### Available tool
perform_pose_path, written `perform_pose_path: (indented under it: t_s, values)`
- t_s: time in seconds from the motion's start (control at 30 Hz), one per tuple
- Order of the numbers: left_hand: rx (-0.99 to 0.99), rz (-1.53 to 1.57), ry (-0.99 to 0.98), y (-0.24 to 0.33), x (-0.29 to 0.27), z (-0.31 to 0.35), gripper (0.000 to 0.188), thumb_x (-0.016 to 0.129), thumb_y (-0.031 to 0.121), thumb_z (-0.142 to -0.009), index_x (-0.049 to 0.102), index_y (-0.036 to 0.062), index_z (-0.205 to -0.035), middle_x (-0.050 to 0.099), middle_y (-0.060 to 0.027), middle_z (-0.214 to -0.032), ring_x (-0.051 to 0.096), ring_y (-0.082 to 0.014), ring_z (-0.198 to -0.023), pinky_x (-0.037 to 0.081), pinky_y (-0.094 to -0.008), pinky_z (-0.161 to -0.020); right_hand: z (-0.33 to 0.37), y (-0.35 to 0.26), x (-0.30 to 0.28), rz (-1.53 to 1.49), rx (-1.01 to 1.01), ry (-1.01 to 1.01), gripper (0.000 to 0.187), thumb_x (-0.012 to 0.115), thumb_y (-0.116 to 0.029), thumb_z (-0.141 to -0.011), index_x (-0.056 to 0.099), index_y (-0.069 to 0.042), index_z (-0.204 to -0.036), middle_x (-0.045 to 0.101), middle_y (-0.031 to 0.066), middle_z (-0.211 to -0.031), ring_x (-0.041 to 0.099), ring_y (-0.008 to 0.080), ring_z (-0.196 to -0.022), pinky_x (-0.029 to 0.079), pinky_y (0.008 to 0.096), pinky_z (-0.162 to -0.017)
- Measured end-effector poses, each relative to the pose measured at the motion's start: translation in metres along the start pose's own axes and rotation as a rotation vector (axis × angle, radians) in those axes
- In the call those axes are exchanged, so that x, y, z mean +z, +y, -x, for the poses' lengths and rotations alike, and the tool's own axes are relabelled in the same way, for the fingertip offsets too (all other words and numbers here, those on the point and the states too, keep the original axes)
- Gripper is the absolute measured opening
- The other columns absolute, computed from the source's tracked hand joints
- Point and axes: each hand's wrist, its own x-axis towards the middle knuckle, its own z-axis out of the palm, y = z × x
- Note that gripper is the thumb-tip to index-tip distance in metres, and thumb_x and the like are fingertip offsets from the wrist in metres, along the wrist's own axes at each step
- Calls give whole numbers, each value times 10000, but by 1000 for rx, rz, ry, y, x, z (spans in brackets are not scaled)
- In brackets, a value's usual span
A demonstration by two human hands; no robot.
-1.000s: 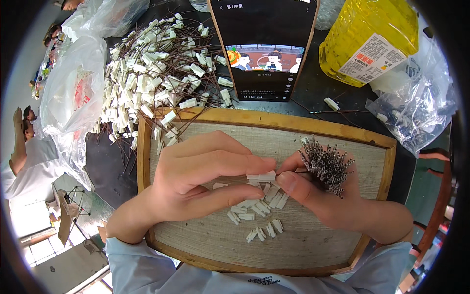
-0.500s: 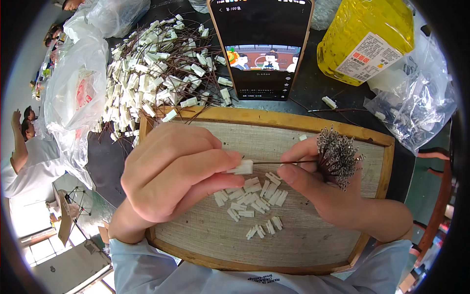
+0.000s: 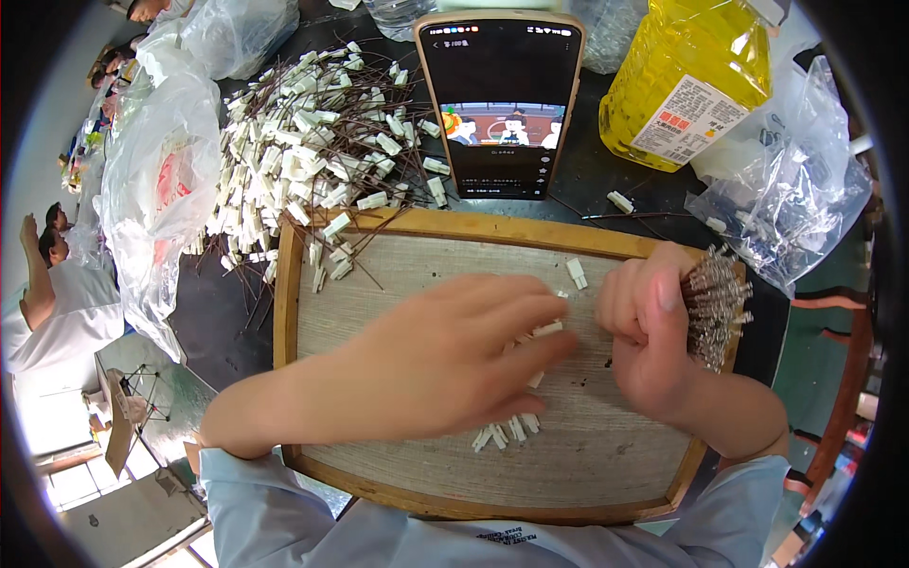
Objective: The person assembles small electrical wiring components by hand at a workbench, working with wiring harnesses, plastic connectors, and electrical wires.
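In my right hand (image 3: 649,331) a bundle of dark wires with crimped metal terminals (image 3: 718,308) is gripped; the terminals fan out past the hand's right side. My left hand (image 3: 473,350) hovers over the middle of the wood-framed tray, slightly blurred, fingers stretched out and apart. Beneath and between those fingers lie small white plastic connector housings (image 3: 516,428), mostly hidden by the hand. One loose housing (image 3: 577,274) sits near the tray's far edge, between both hands.
Outside the tray (image 3: 454,223), a heap of wired white connectors (image 3: 284,156) stands at the far left, some spilling over its rim. A phone (image 3: 497,104) leans upright behind it. To the right are a bottle of yellow liquid (image 3: 686,85) and a clear plastic bag (image 3: 795,189).
My left hand has left the wired connector and moved right and down over the loose housings. My right hand has closed into a fist and shifted right. Wired connectors now lie at the tray's far-left corner.
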Motion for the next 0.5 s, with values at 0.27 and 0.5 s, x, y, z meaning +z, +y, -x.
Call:
perform_pose_path:
  t_s: [0.27, 0.5]
  values:
    - [-22, -317, -69, 3, 39, -16, 550, 658, 343, -719, 525, 55, -1168, 462, -143, -1226, 432, -326, -1163, 370, -440, -971, 2, 4, -2, 208, -31, -80, 312, 422, -288, -957, 460, -44, -767, 416, 31, -629, 427, 147, -579, 330, 303, -531]
    - [-202, -297, -104, 11, 14, 9, 499, 655, 304, -734, 538, 78, -1164, 489, -108, -1205, 447, -291, -1143, 392, -414, -925, -6, -8, 20, -285, 241, -31, 268, 456, -253, -961, 450, -76, -761, 408, -43, -603, 399, 75, -536, 323, 236, -483]
